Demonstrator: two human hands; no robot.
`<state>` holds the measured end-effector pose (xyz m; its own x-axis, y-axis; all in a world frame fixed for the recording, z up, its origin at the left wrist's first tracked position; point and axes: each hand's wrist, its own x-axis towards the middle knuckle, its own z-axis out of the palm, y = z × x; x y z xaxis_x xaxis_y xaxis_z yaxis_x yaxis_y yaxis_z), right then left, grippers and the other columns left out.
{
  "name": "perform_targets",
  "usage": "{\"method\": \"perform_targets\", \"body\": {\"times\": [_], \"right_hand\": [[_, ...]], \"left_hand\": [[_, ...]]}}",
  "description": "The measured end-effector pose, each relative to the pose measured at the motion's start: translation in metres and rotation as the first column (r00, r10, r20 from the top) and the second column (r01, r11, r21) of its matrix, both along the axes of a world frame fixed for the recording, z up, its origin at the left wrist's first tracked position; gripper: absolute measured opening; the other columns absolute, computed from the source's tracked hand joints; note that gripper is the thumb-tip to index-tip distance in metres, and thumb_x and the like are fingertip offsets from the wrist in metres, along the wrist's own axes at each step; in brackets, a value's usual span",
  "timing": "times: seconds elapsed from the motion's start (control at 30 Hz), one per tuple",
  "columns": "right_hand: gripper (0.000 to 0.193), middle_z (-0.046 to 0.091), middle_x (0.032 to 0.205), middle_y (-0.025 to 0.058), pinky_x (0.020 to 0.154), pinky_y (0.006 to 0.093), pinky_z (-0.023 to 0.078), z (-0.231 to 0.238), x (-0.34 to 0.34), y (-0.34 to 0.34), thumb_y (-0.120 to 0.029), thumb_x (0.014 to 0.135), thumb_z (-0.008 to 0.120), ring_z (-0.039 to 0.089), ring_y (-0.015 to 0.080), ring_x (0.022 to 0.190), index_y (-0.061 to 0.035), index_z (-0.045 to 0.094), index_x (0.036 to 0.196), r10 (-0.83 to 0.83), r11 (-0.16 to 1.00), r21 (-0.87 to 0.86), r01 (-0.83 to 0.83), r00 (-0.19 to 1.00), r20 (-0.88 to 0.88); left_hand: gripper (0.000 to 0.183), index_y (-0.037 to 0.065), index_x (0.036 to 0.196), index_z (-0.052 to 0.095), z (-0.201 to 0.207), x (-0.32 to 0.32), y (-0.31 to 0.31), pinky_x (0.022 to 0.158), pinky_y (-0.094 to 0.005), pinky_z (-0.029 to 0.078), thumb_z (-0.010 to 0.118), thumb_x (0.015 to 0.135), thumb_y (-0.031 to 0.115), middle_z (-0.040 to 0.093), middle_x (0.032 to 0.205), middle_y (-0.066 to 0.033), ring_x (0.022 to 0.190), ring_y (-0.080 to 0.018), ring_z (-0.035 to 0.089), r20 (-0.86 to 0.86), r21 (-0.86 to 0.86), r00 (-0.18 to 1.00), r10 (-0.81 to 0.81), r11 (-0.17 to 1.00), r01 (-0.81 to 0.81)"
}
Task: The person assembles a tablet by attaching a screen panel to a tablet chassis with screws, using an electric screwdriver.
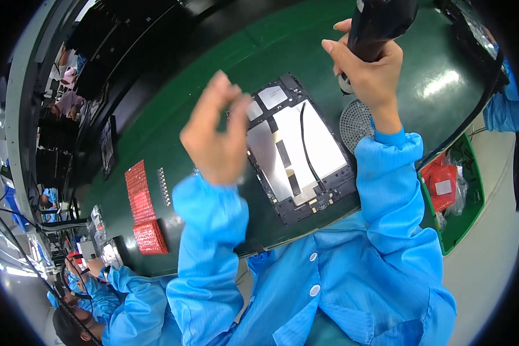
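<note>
A tablet with its back off (323, 150) lies tilted on the bench, showing a silver inner plate, a black frame and a dark cable. My left hand (216, 135) is raised over its left edge. Motion blurs those fingers, so I cannot make out whether they hold anything. Beyond the tablet's right side, my right hand (375, 72) is closed round the handle of a black electric screwdriver (380, 26), whose tip end points down. Below that tip sits a round, perforated metallic tray (354, 124), partly covered by my right wrist.
Red bubble wrap (141, 205) and a strip of small parts (164, 187) lie to the left on the green bench (213, 236). A green crate (464, 216) holds red and clear packaging at the right. A co-worker in blue (147, 297) sits at lower left.
</note>
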<state>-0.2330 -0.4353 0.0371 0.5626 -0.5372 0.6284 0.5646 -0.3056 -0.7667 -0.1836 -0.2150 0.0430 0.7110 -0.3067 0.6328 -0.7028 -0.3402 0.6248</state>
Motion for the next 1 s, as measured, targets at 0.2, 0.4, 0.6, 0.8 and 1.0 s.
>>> {"method": "perform_targets", "body": {"times": [0.2, 0.4, 0.6, 0.8, 1.0], "right_hand": [[0.022, 0.061, 0.063, 0.0001, 0.046, 0.0183, 0.041, 0.008, 0.002, 0.015, 0.000, 0.075, 0.072, 0.055, 0.0055, 0.052, 0.0001, 0.063, 0.094, 0.038, 0.999, 0.004, -0.038, 0.999, 0.000], [0.025, 0.059, 0.065, -0.0045, 0.052, 0.0173, 0.040, 0.005, -0.004, 0.025, -0.001, 0.071, 0.077, 0.051, 0.0007, 0.059, 0.0000, 0.064, 0.092, 0.125, 0.984, 0.133, -0.119, 0.991, -0.039], [0.020, 0.042, 0.053, -0.0087, 0.043, 0.0214, 0.026, -0.007, 0.001, 0.047, -0.001, 0.070, 0.073, 0.034, 0.0001, 0.049, -0.0045, 0.054, 0.073, 0.255, 0.959, 0.155, -0.238, 0.961, -0.103], [0.019, 0.038, 0.052, -0.0076, 0.044, 0.0229, 0.025, -0.021, 0.006, 0.053, 0.000, 0.070, 0.072, 0.031, 0.0015, 0.049, -0.0041, 0.054, 0.074, 0.314, 0.945, 0.148, -0.292, 0.936, -0.160], [0.021, 0.044, 0.055, -0.0093, 0.045, 0.0194, 0.029, -0.016, 0.010, 0.061, -0.002, 0.071, 0.074, 0.036, -0.0002, 0.050, 0.0001, 0.062, 0.088, 0.333, 0.935, 0.209, -0.285, 0.910, -0.249]], "left_hand": [[0.050, -0.001, 0.104, 0.061, -0.052, -0.114, 0.031, 0.092, -0.0429, 0.047, 0.081, 0.061, 0.013, 0.060, 0.115, -0.0177, 0.105, -0.0313, 0.059, 0.015, 0.464, 0.858, -0.513, 0.764, 0.448], [0.050, -0.002, 0.109, 0.059, -0.071, -0.049, 0.029, 0.095, -0.0439, 0.045, 0.079, 0.066, 0.013, 0.059, 0.117, -0.0189, 0.107, -0.0341, 0.058, 0.080, 0.499, 0.948, -0.308, 0.836, 0.230], [0.041, 0.000, 0.109, 0.060, -0.069, 0.105, 0.023, 0.094, -0.0434, 0.045, 0.072, 0.076, 0.019, 0.060, 0.115, -0.0177, 0.105, -0.0348, 0.058, 0.259, 0.522, 0.964, -0.065, 0.849, -0.083], [0.036, 0.006, 0.111, 0.059, -0.061, 0.163, 0.009, 0.094, -0.0467, 0.042, 0.065, 0.076, 0.012, 0.058, 0.111, -0.0058, 0.111, -0.0252, 0.053, 0.344, 0.810, 0.889, 0.301, 0.384, -0.443], [0.020, 0.008, 0.088, 0.058, -0.064, 0.114, 0.002, 0.073, -0.0446, 0.040, 0.063, 0.071, 0.016, 0.056, 0.094, -0.0069, 0.094, -0.0266, 0.053, 0.514, 0.585, 0.832, 0.208, 0.625, -0.517]]}}
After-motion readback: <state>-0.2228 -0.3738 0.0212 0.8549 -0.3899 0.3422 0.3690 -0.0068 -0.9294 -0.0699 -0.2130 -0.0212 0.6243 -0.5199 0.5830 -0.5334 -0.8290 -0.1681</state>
